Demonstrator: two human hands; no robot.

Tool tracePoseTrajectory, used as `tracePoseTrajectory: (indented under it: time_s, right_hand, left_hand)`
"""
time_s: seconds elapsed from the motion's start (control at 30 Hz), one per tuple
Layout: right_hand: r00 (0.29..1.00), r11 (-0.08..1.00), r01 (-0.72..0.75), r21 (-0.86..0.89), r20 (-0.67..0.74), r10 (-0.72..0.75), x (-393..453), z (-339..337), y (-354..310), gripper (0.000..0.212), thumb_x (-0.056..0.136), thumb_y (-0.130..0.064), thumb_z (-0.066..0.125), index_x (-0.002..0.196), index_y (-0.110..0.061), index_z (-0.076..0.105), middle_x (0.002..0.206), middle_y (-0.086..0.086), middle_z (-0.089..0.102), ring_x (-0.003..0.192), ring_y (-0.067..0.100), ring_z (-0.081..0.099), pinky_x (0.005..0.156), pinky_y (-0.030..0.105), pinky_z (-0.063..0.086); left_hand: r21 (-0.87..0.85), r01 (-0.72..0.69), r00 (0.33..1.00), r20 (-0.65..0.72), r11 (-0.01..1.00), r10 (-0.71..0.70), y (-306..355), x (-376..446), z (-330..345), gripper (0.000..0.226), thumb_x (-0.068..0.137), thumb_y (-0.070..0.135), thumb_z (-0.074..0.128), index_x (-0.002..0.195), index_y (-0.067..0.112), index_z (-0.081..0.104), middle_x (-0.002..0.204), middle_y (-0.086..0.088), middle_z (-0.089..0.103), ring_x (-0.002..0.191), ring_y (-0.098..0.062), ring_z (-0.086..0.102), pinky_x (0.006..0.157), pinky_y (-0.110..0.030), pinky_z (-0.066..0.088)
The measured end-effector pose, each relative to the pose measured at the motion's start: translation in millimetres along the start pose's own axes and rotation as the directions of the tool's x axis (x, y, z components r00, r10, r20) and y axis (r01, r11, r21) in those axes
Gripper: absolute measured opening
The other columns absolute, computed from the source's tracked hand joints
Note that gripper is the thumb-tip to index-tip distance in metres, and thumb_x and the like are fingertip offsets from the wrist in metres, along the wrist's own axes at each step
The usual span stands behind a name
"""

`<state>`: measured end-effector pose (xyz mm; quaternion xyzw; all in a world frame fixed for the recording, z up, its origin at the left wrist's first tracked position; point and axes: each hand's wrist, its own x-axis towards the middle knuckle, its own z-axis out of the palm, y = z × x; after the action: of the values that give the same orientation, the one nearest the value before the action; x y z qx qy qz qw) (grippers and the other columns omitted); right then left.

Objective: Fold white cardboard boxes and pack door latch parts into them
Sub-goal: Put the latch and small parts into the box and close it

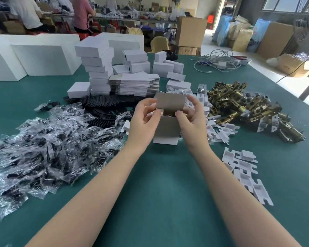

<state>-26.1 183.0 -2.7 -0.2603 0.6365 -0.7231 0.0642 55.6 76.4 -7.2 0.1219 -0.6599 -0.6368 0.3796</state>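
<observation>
Between both hands, white box [166, 129], lid flap raised

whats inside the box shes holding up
Through the open top of the box, between the left hand and right hand, only a dark sliver of something shows. The walls and raised flap hide the rest.

I'm looking at a packing workshop: a green table [159, 193] heaped with brass latches [239, 104], bagged parts [43, 148] and stacked white boxes [96, 68]; beyond the table, cartons [191, 32] and workers [82, 15] at benches.
</observation>
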Motion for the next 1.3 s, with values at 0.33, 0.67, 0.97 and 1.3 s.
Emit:
tracePoseTrajectory:
  time_s: [0.33, 0.67, 0.97, 1.3]
  right_hand:
    - [0.958, 0.922, 0.279, -0.269, 0.137, -0.25, -4, -19, 12, 0.022, 0.097, -0.017, 0.06, 0.099, -0.039, 0.061, 0.098, -0.022, 0.065, 0.087, 0.003, 0.062, 0.072, 0.022, 0.047]
    - [0.886, 0.734, 0.462, -0.497, 0.229, -0.403, -10, -29, 20, 0.028, 0.095, -0.027, 0.062, 0.119, -0.013, 0.066, 0.133, -0.012, 0.054, 0.125, 0.0, 0.048, 0.101, 0.007, 0.034]
    - [0.918, 0.87, 0.393, -0.298, 0.074, -0.389, -11, -17, 13, 0.022, 0.092, -0.017, 0.068, 0.107, -0.032, 0.063, 0.098, -0.025, 0.065, 0.093, 0.005, 0.063, 0.086, 0.028, 0.053]
    - [0.896, 0.844, 0.443, -0.302, 0.128, -0.424, -10, -20, 10, 0.013, 0.091, -0.008, 0.068, 0.094, -0.02, 0.07, 0.102, -0.021, 0.064, 0.103, 0.015, 0.067, 0.087, 0.04, 0.056]
  left_hand:
    - [0.301, -0.325, 0.946, 0.085, 0.897, 0.314, -14, -5, -5, 0.02, 0.099, 0.019, 0.047, 0.11, 0.023, 0.063, 0.115, 0.016, 0.063, 0.111, -0.002, 0.059, 0.089, -0.015, 0.047]
    - [0.389, -0.47, 0.882, 0.228, 0.792, 0.412, -21, -7, -17, 0.025, 0.099, 0.025, 0.053, 0.116, 0.014, 0.068, 0.128, 0.014, 0.057, 0.123, -0.004, 0.055, 0.096, -0.04, 0.052]
    - [0.306, -0.324, 0.946, 0.099, 0.895, 0.309, -8, -8, -8, 0.018, 0.095, 0.022, 0.059, 0.108, 0.034, 0.066, 0.109, 0.02, 0.066, 0.103, -0.005, 0.064, 0.088, -0.028, 0.054]
    - [0.234, -0.326, 0.943, 0.142, 0.916, 0.3, -18, -4, -16, 0.014, 0.093, 0.012, 0.064, 0.102, 0.022, 0.069, 0.124, 0.0, 0.066, 0.119, -0.006, 0.06, 0.094, -0.019, 0.049]
